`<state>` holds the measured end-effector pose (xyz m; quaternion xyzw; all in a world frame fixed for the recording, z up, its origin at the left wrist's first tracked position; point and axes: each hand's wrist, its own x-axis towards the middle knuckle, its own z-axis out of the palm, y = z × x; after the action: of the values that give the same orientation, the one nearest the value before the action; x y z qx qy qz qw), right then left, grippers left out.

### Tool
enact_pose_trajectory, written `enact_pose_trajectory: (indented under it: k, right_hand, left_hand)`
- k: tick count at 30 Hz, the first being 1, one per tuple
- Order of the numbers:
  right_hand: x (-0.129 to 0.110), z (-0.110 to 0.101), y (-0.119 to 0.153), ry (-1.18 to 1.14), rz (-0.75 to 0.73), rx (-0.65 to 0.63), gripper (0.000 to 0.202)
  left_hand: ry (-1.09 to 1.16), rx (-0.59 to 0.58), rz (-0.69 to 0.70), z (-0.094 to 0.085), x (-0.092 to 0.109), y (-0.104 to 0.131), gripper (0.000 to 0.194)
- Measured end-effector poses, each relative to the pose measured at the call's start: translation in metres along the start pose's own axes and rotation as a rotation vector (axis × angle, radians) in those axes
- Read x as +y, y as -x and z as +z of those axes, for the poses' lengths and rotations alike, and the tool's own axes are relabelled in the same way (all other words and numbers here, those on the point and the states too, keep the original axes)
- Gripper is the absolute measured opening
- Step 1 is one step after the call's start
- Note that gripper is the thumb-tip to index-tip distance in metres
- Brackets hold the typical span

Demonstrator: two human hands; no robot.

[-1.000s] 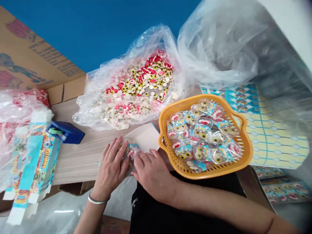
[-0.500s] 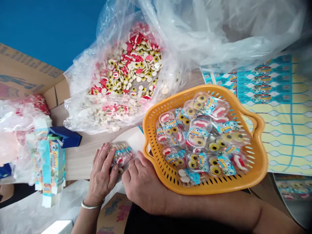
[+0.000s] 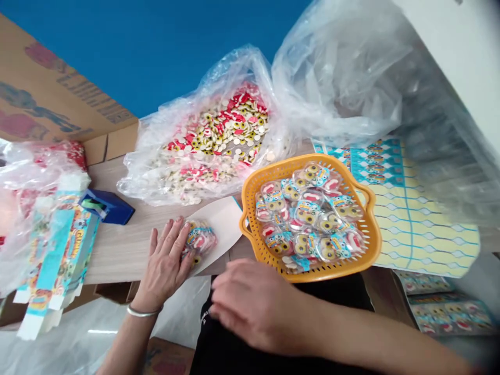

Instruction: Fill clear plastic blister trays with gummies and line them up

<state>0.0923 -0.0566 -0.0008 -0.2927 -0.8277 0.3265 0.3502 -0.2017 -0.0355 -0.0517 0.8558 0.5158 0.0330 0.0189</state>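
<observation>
My left hand [image 3: 166, 260], with a metal bangle at the wrist, lies on the table edge with its fingers stretched out. Its index finger and thumb touch a small group of clear gummy candy packs [image 3: 200, 237] with blue labels, which rest on a white sheet [image 3: 221, 229]. Part of those packs is hidden behind the fingers. My right hand [image 3: 253, 307] is in the air in front of the table, below the orange basket [image 3: 250, 200]. It is smeared by motion and its fingers are bent. I cannot make out anything in it.
Similar candy packs [image 3: 308, 211] fill the basket. Behind it lie an opened plastic bag of loose gummies [image 3: 222, 130] and a second clear bag [image 3: 336, 78]. A blue tape dispenser [image 3: 111, 208] and flattened printed boxes [image 3: 72, 245] are on the left. Printed label sheets [image 3: 429, 229] lie right.
My right hand has pulled away from the candy packs, toward my body and to the right. My left hand stays beside them. The whole view has shifted and widened.
</observation>
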Motion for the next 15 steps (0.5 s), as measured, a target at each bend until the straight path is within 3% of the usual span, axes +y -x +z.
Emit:
enact_pose_trajectory:
  k: [4,7,11,15]
  right_hand:
    - [-0.001,-0.044,0.017,0.039,0.316,0.129,0.020]
    - [0.003,-0.054,0.026,0.124,0.381,0.175,0.017]
    - [-0.001,-0.038,0.027,0.140,0.352,0.116,0.014]
    - [-0.009,0.002,0.011,0.204,0.205,0.026,0.018]
  left_hand:
    - [0.010,0.028,-0.011,-0.001,0.001,0.004,0.073]
    - [0.033,0.043,-0.038,-0.003,-0.002,0.010,0.071]
    - [0.092,0.119,-0.106,-0.009,-0.008,0.025,0.065]
    - [0.096,0.168,-0.147,-0.010,-0.008,0.038,0.060]
